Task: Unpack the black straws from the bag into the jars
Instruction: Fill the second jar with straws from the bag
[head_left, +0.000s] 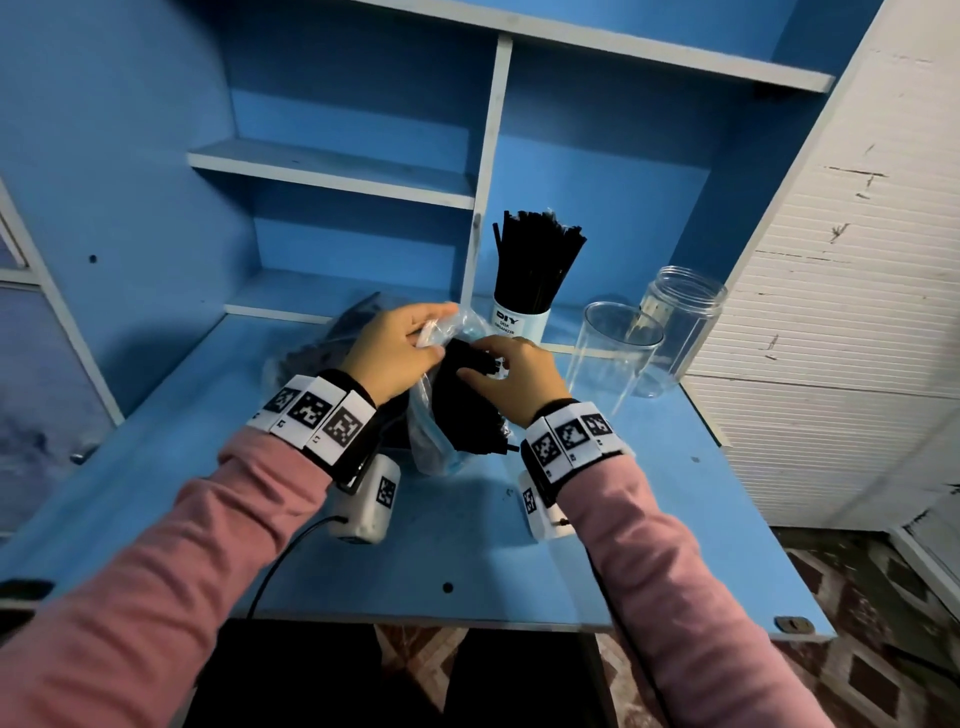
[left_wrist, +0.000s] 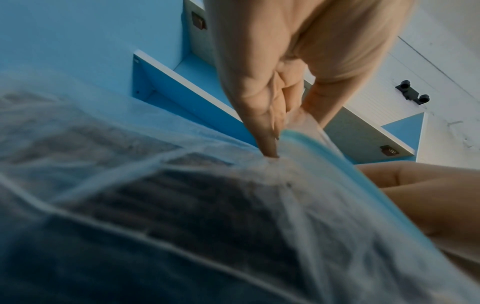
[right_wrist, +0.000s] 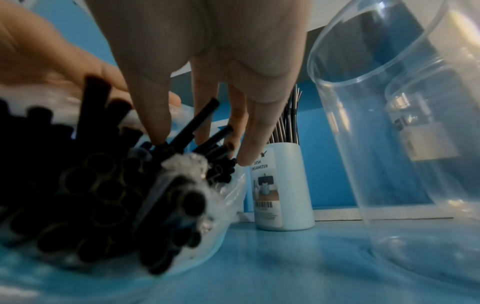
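Observation:
A clear plastic bag (head_left: 428, 441) with a blue zip strip (left_wrist: 306, 148) lies on the blue desk, full of black straws (head_left: 467, 410). My left hand (head_left: 434, 338) pinches the bag's open rim between thumb and fingers (left_wrist: 262, 115) and lifts it. My right hand (head_left: 483, 366) reaches into the opening, with its thumb and fingers (right_wrist: 155, 115) closed round several straw ends (right_wrist: 103, 185). Just right of the bag stand a tall clear jar (head_left: 613, 358) and a wider clear jar (head_left: 680, 322), both without straws. The tall clear jar (right_wrist: 389, 144) looms close beside my right hand.
A white desk-organizer cup (head_left: 519, 319) packed with upright black straws (head_left: 535, 254) stands behind the bag. A second bag of dark straws (head_left: 317, 343) lies behind my left hand. Blue shelves (head_left: 332, 171) rise at the back, and a white ribbed wall (head_left: 857, 312) closes the right side.

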